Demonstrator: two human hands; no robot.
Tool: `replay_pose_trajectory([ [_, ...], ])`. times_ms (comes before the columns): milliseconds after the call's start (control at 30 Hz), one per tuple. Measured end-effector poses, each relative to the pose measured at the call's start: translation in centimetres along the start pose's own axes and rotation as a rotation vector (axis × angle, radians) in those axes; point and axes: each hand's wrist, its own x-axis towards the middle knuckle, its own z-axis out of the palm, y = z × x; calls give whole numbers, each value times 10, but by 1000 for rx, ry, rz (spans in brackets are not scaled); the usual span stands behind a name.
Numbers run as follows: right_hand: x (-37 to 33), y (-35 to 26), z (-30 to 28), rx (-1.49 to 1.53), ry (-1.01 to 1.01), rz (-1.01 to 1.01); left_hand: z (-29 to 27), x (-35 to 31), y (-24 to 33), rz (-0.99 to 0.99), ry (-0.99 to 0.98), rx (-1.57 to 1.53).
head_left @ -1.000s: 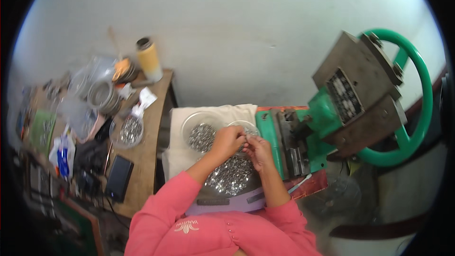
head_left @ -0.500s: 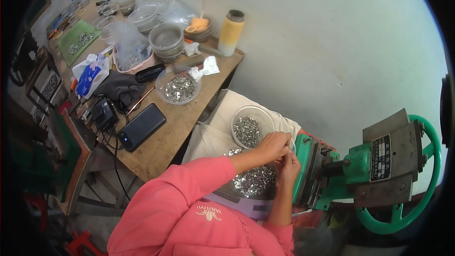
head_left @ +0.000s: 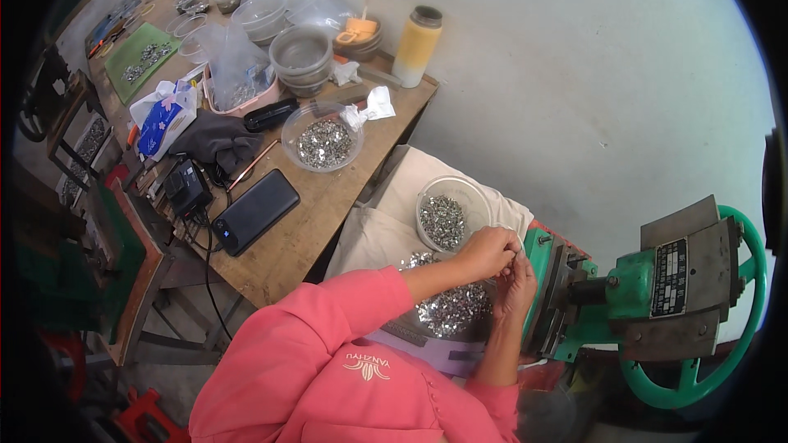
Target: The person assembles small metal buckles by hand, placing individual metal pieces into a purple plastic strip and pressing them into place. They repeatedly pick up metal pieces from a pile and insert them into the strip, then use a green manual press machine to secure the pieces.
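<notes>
My left hand [head_left: 489,251] and my right hand [head_left: 515,285] meet with fingertips pinched close together, beside a green-and-grey machine. Whatever lies between the fingers is too small and covered to name. A clear tub [head_left: 454,188] holding small silvery metal pieces [head_left: 442,221] stands just beyond my left hand on beige cloth [head_left: 397,190]. Below my wrists, a loose heap of shiny metal pieces [head_left: 454,309] spreads out, partly hidden by my left forearm.
On the right is the machine, a green press [head_left: 633,285] with a large handwheel [head_left: 756,312]. The wooden table [head_left: 261,275] to the left carries a black power bank [head_left: 256,212], a bowl of metal pieces [head_left: 325,144], stacked tubs [head_left: 300,61] and a yellow-white bottle [head_left: 418,47].
The whole view has shifted, so the scene sits slightly further right. My hands stay together in nearly the same pinched pose beside the machine.
</notes>
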Motion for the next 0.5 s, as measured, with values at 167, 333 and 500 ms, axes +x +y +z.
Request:
replay_pose_trajectory([
  [167, 2, -6, 4, -437, 93, -117, -7, -7, -15, 211, 93, 305],
  [333, 5, -7, -5, -1035, 73, -597, -41, -52, 3, 287, 92, 342],
  [500, -1, -10, -5, -1060, 81, -532, -85, -124, 5, 116, 156, 182],
])
